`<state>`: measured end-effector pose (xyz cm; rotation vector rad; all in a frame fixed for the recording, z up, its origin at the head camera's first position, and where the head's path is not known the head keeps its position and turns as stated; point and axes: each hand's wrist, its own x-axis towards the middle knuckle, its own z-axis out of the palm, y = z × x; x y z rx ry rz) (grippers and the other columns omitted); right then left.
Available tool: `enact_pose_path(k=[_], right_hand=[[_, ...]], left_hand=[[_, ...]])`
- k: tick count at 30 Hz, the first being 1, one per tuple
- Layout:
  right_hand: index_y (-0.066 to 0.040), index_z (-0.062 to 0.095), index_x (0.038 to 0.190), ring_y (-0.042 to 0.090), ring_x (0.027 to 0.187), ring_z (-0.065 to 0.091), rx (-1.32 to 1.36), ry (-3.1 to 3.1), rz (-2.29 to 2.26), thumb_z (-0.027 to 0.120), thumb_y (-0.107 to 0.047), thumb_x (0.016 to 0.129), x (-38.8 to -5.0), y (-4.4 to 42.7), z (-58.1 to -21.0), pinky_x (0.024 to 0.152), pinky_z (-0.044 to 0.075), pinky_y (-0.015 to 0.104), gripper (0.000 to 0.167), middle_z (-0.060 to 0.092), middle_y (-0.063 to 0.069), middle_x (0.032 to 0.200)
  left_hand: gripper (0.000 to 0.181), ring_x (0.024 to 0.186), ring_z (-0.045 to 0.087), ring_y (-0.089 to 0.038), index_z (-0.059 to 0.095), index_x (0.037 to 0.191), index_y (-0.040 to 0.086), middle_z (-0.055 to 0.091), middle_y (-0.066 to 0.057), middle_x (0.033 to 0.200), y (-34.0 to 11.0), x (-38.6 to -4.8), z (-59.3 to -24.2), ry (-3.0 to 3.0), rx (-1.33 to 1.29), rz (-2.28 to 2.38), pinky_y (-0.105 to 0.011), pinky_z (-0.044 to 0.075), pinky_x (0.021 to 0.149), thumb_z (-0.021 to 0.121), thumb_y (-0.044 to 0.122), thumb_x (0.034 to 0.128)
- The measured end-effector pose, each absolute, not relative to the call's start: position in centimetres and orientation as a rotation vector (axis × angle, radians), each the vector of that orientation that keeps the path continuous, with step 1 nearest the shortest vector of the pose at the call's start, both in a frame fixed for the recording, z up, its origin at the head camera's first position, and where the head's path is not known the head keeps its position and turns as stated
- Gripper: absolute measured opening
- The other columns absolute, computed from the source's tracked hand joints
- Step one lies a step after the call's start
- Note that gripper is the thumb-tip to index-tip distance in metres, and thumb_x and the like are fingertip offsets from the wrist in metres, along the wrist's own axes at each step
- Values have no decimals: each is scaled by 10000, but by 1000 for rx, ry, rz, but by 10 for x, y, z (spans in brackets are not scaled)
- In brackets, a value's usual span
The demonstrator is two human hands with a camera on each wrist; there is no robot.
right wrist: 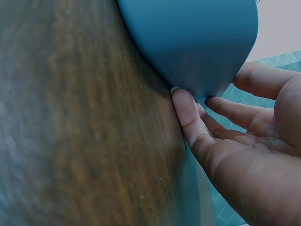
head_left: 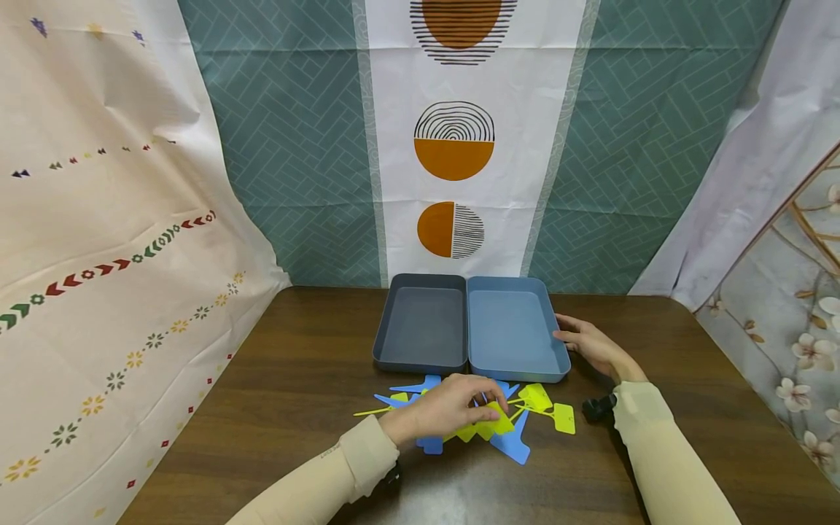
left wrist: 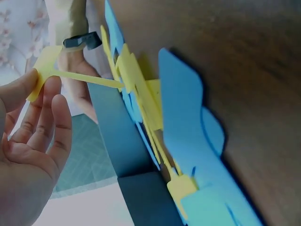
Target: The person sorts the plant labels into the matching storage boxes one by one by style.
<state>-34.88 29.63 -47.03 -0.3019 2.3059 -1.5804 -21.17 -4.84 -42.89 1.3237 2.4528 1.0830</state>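
My left hand [head_left: 453,405] is above the loose pile and pinches a yellow T-shaped plant label [left wrist: 47,66] by its wide head, between thumb and fingers. In the left wrist view its thin stem points toward the pile. Under and around that hand lie several blue plant labels [head_left: 515,441] and several yellow plant labels [head_left: 564,418], overlapping on the table. My right hand [head_left: 593,346] is at the right side of the light blue tray [head_left: 518,328]; its fingertips touch the outer wall, as the right wrist view shows near the tray's corner.
A dark grey tray [head_left: 426,328] stands against the left side of the blue one. Both sit near the back edge of the brown wooden table [head_left: 295,408], before a hanging patterned cloth [head_left: 302,146]. A black camera strap shows at each wrist.
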Motion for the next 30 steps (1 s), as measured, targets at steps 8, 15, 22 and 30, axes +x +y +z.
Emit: enact_pose_path(k=[8, 15, 22, 30], right_hand=[[44, 107, 1642, 468, 1427, 399, -300, 2304, -1584, 499, -181, 1112, -349, 297, -469, 1149, 401, 516, 696, 152, 323, 1671], [31, 99, 1647, 468, 1436, 384, -308, 2283, -1596, 495, -176, 1114, -348, 297, -470, 1067, 470, 372, 696, 143, 318, 1674], [30, 95, 1648, 480, 1453, 356, -307, 2281, -1589, 490, -177, 1116, -347, 297, -468, 1121, 428, 450, 694, 137, 322, 1674], [31, 94, 1647, 485, 1459, 342, -307, 2293, -1583, 493, -189, 1116, -349, 298, -471, 1153, 379, 536, 699, 123, 319, 1678]], left_hand=[[150, 775, 590, -6, 711, 1165, 171, 685, 114, 982, -57, -218, -417, 2448, 1243, 1227, -184, 510, 668, 669, 203, 1025], [158, 797, 598, -39, 716, 1176, 130, 683, 92, 1005, -65, -222, -406, 2477, 1204, 1321, -228, 538, 741, 671, 168, 1030], [147, 767, 591, -69, 716, 1172, 150, 677, 91, 980, -67, -226, -404, 2477, 1210, 1365, -238, 536, 710, 663, 171, 1037], [155, 807, 614, -65, 719, 1170, 133, 678, 79, 986, -75, -232, -396, 2544, 1213, 1404, -254, 554, 749, 672, 177, 1029]])
